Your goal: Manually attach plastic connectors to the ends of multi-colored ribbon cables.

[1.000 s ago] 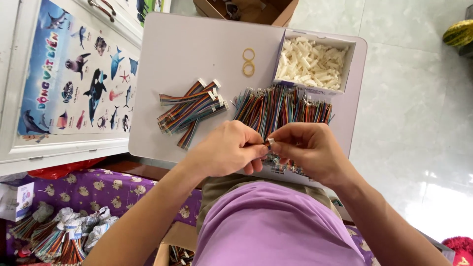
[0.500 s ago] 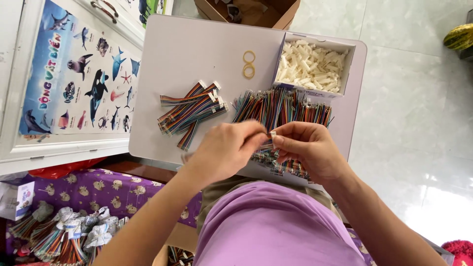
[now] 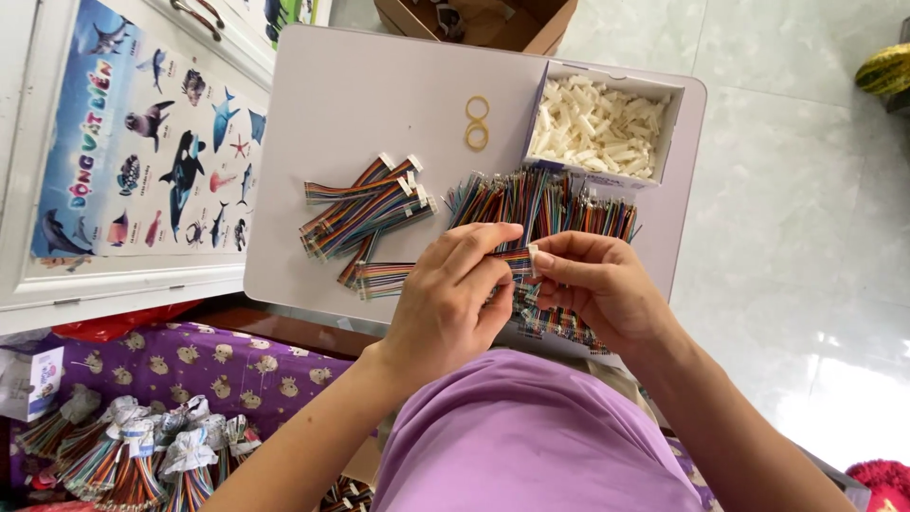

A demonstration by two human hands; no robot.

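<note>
My left hand (image 3: 450, 294) grips a flat multicoloured ribbon cable (image 3: 384, 277) that lies across the grey board (image 3: 379, 104). My right hand (image 3: 592, 284) pinches a small white plastic connector (image 3: 533, 258) at the cable's end, fingertips of both hands meeting there. Beyond my hands lies a pile of loose coloured ribbon cables (image 3: 550, 199). To the left of it rests a heap of cables with white connectors fitted (image 3: 365, 204).
A white box of white plastic connectors (image 3: 597, 123) stands at the board's far right. Two yellow rubber bands (image 3: 477, 121) lie beside it. A sea-animal poster (image 3: 142, 142) is at left. Bundled cables (image 3: 123, 455) lie on purple cloth at lower left. A cardboard box (image 3: 474, 19) sits beyond the board.
My hands have lifted slightly and moved apart; the ribbon cable is now stretched out to the left with the white connector at its end between my fingertips.
</note>
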